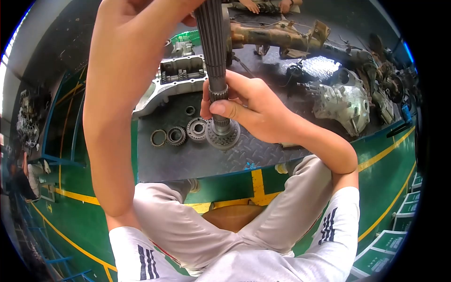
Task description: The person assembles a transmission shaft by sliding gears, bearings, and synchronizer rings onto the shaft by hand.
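Observation:
A long splined gear shaft [212,47] stands nearly upright before me, its upper end out of frame. At its lower end is a wider toothed gear [223,139], just above or on the bench; I cannot tell which. My right hand [246,105] is closed around the lower shaft, thumb pressed on the splines. My left hand [141,21] reaches up to the top of the shaft, its thumb against it, partly cut off by the frame. Left of the gear lie a bearing [196,123], a toothed ring [176,136], a thinner ring [159,137] and a small ring [190,110].
An open metal housing [152,96] with gears inside sits behind the rings on the dark bench [188,164]. A rusty axle [272,35] lies across the back, and a silver gearbox casing [345,105] is at right. Another person's hands [251,5] work at the far side.

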Motion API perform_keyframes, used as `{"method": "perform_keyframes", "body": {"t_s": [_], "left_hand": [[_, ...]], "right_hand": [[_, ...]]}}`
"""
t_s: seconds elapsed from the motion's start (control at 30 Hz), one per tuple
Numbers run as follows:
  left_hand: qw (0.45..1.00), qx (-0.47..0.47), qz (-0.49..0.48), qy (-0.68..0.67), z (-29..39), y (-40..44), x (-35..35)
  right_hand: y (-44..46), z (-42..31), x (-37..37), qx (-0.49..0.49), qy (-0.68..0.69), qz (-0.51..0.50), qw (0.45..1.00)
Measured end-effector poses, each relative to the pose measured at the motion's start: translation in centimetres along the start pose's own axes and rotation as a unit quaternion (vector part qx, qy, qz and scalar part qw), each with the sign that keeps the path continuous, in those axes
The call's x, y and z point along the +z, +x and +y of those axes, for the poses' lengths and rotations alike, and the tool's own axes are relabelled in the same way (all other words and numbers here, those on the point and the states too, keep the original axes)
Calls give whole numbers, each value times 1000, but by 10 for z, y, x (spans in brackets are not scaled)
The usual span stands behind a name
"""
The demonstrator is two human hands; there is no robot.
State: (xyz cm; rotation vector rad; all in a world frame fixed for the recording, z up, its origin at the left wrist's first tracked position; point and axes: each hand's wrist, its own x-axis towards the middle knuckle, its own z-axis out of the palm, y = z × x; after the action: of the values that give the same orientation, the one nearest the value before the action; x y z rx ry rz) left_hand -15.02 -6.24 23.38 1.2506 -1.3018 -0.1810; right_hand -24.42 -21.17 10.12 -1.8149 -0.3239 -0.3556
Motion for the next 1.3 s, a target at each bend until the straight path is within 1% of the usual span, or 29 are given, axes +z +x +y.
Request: {"method": "perform_keyframes", "body": {"t_s": [0.03,0.07,0.13,0.17,0.2,0.23,0.3,0.33,0.37,0.4,0.43,0.47,0.5,0.53,0.57,0.63,0.7,0.73,0.87,0.93,0.97,1.0,1.03,1.1,1.13,1.17,1.23,1.27,1.3], "left_hand": [[999,-27,-23,-11,3,-3,2],[997,13,34,63,-4,-4,12],[985,53,91,136,-16,-9,14],[996,24,59,58,-22,-14,5],[999,9,42,18,-31,-21,0],[999,-6,26,-22,-39,-27,-5],[999,5,5,33,-63,-46,-9],[998,13,-7,67,-74,-56,-9],[999,-22,14,47,-84,-70,-2],[998,-67,1,15,-100,-85,6],[993,-118,28,-1,-111,-102,16],[995,-88,-16,46,-124,-110,16],[995,-71,-26,61,-134,-116,18],[994,-84,-46,53,-142,-120,19],[992,-97,-65,44,-149,-123,19],[988,-115,-82,64,-152,-122,15],[982,-167,-84,-37,-156,-120,14],[979,-163,-118,-16,-156,-118,9],[979,-157,-123,-41,-155,-122,1],[984,-69,-151,72,-153,-121,-10],[986,-83,-129,67,-153,-121,-16],[984,-133,-100,69,-146,-120,-24],[978,-183,-71,73,-139,-120,-35],[941,-246,-110,205,-146,-129,-65],[906,-297,-154,259,-146,-135,-75],[870,-219,-197,395,-159,-153,-83],[807,-276,-265,450,-159,-158,-82],[794,-280,-275,463,-163,-164,-82],[795,-280,-275,463,-168,-167,-80]], "right_hand": [[-1,0,0,2,3,2,1000],[0,-1,0,4,8,9,1000],[1,1,-2,7,12,17,1000],[2,2,-6,21,32,-12,999],[3,4,-9,35,53,-40,997],[4,7,-10,36,53,-40,997],[7,16,-10,-74,142,28,987],[7,2,-19,-4,111,-7,994],[8,4,-16,-35,105,10,994],[8,5,-13,-66,98,27,993],[9,6,-12,-94,59,35,993],[11,7,-12,-121,21,45,991],[12,5,-12,-140,-4,56,989],[13,8,-16,-131,1,45,990],[18,13,-20,-166,-4,44,985],[17,6,-26,-127,-1,33,991],[18,5,-25,-122,-2,38,992],[18,6,-25,-115,14,40,992],[17,6,-21,-95,36,32,994],[17,2,-22,-83,50,17,995],[16,1,-23,-73,60,5,995],[15,2,-25,-67,45,4,997],[14,-1,-28,-67,48,5,997],[10,-6,-34,-41,33,-52,997],[9,-1,-39,-47,20,-56,997],[8,2,-39,-48,24,-56,997],[13,-3,-34,-44,5,-43,998],[8,-16,-29,72,149,7,986],[8,-12,-30,72,149,7,986]]}}
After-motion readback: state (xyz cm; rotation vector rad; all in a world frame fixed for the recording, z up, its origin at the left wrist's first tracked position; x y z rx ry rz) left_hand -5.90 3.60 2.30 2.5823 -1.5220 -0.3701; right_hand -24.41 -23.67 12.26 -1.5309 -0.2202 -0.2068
